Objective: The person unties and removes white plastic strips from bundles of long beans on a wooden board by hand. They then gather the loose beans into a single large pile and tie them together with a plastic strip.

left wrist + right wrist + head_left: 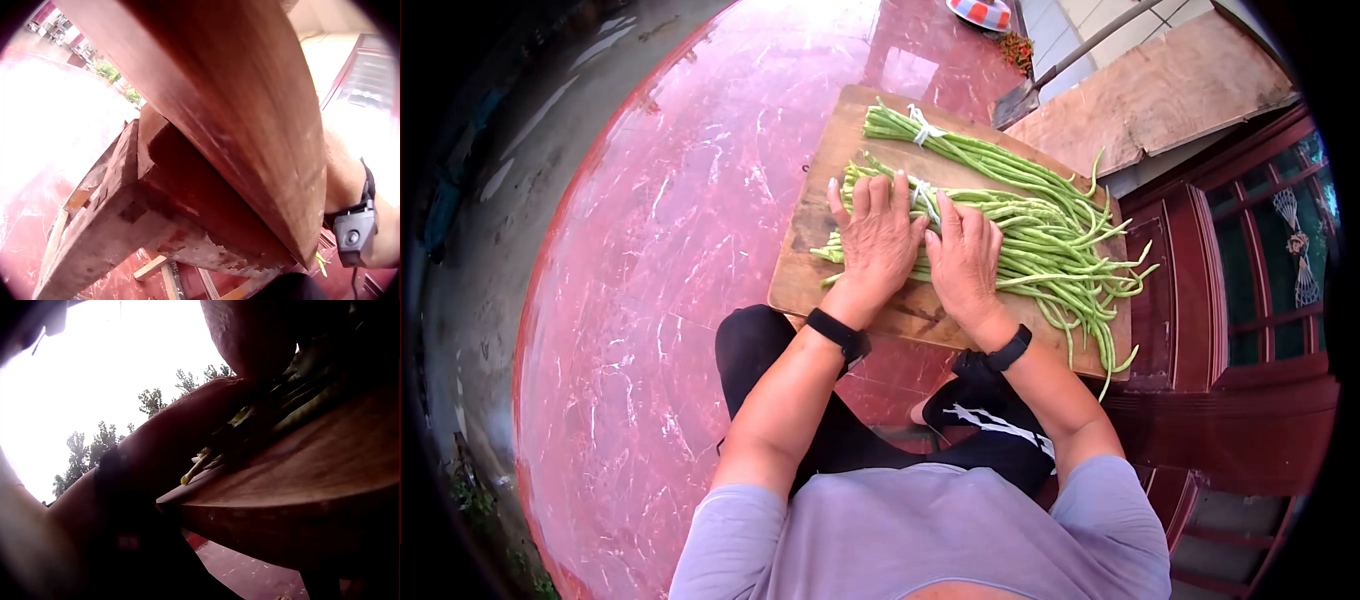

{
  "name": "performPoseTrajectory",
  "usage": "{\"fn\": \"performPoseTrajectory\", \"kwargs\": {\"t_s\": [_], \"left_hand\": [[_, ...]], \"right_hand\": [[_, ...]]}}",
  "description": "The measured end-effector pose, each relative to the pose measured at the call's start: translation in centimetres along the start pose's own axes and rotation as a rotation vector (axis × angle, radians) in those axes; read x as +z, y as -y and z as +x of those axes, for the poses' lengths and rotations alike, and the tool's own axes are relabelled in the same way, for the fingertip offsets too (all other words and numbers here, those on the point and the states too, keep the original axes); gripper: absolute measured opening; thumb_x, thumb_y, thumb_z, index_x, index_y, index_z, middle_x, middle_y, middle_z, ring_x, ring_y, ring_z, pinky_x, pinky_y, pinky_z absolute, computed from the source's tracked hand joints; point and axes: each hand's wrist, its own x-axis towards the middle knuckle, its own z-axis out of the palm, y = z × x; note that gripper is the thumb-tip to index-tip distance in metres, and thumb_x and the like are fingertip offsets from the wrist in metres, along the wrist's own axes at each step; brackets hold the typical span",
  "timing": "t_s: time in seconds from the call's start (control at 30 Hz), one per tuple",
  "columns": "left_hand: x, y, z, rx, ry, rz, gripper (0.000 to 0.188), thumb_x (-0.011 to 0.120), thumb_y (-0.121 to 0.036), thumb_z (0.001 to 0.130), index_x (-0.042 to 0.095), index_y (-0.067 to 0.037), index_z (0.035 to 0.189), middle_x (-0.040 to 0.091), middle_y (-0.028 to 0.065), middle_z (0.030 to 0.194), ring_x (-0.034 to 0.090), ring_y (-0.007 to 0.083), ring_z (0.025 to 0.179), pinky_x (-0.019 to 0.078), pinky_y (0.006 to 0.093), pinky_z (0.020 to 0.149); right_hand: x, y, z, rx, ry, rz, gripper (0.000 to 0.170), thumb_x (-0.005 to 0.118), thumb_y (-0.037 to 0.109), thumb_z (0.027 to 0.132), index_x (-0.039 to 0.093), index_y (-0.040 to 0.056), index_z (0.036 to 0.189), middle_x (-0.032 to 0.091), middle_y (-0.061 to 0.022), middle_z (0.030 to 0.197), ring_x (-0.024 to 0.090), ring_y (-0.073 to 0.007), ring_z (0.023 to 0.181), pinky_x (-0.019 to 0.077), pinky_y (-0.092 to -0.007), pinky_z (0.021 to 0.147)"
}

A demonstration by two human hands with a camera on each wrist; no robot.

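Long green beans lie across a wooden board [808,240] in front of the person. The far bundle [990,160] has a white tie near its left end. The nearer, larger bundle [1055,235] also has a white tie [923,197], which shows between the hands. The left hand [878,238] rests over the bundle's left end, its fingers extended and spread. Just right of the tie, the right hand [965,255] lies on the beans with its fingers together. In the right wrist view, bean ends [199,467] stick out beside a forearm over the board.
A worn wooden frame [125,219] stands under the thick board. To the right are a dark red door [1185,290], a plywood sheet [1160,95] and a shovel [1025,98]. Reddish tile [650,300] covers the floor. A red-and-white checked object [980,12] is at the back.
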Motion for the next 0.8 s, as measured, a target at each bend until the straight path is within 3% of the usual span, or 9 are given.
{"fn": "performPoseTrajectory", "kwargs": {"t_s": [0.23, 0.27, 0.37, 0.6, 0.7, 0.8], "left_hand": [[-1.1, 0.6, 0.3, 0.063, -0.006, -0.075, 0.035, 0.064, -0.022, 0.087, 0.057, -0.007, 0.118, 0.054, 0.0076, 0.125, 0.044, 0.0267, 0.126, 0.0126, 0.0594, 0.113], [-0.9, 0.6, 0.2, 0.055, -0.038, -0.037, 0.034, 0.065, -0.019, 0.086, 0.058, -0.008, 0.117, 0.057, 0.0067, 0.117, 0.048, 0.0262, 0.12, 0.0144, 0.0574, 0.113], [-1.4, 0.1, 0.0, 0.042, -0.023, 0.033, 0.031, 0.067, -0.018, 0.084, 0.059, -0.009, 0.113, 0.057, 0.0068, 0.111, 0.049, 0.0264, 0.115, 0.0197, 0.0536, 0.111], [-0.9, 0.1, -1.0, -0.022, -0.131, -0.149, 0.024, 0.07, -0.02, 0.083, 0.062, -0.01, 0.103, 0.056, 0.0072, 0.106, 0.049, 0.0283, 0.109, 0.0282, 0.0493, 0.103], [-0.8, 0.2, -1.4, 0.006, -0.146, -0.164, 0.028, 0.072, -0.019, 0.081, 0.06, -0.01, 0.104, 0.056, 0.0076, 0.107, 0.048, 0.0287, 0.109, 0.0285, 0.0494, 0.102], [-0.7, 0.2, -1.7, 0.004, -0.177, -0.178, 0.035, 0.074, -0.018, 0.079, 0.058, -0.009, 0.109, 0.056, 0.0086, 0.109, 0.048, 0.0291, 0.11, 0.0284, 0.0494, 0.102]], "right_hand": [[-0.8, 0.7, -2.0, -0.023, -0.012, 0.012, 0.057, 0.069, 0.015, 0.084, 0.048, 0.01, 0.137, 0.048, -0.0099, 0.112, 0.048, -0.0281, 0.11, 0.0332, -0.0475, 0.102], [-1.0, 0.8, -2.0, -0.028, -0.018, 0.021, 0.056, 0.068, 0.015, 0.084, 0.048, 0.0103, 0.136, 0.048, -0.0095, 0.112, 0.048, -0.0276, 0.11, 0.033, -0.0475, 0.102], [-1.8, 0.5, -1.8, -0.029, 0.022, 0.033, 0.045, 0.068, 0.016, 0.085, 0.056, 0.0105, 0.128, 0.052, -0.0081, 0.109, 0.05, -0.0259, 0.108, 0.0336, -0.0474, 0.101], [-3.0, -1.8, 2.6, 0.012, -0.072, 0.188, 0.02, 0.07, 0.021, 0.085, 0.07, 0.0136, 0.104, 0.061, -0.0057, 0.1, 0.055, -0.0256, 0.102, 0.0369, -0.0425, 0.094], [-2.1, -1.4, 4.3, 0.056, -0.004, 0.279, 0.015, 0.068, 0.02, 0.086, 0.072, 0.0123, 0.099, 0.064, -0.0063, 0.099, 0.055, -0.0281, 0.103, 0.0367, -0.0427, 0.096], [-1.5, -1.4, 5.6, -0.008, 0.352, 0.315, 0.014, 0.067, 0.016, 0.089, 0.071, 0.0081, 0.1, 0.066, -0.0048, 0.094, 0.06, -0.0217, 0.094, 0.0413, -0.035, 0.089]]}}
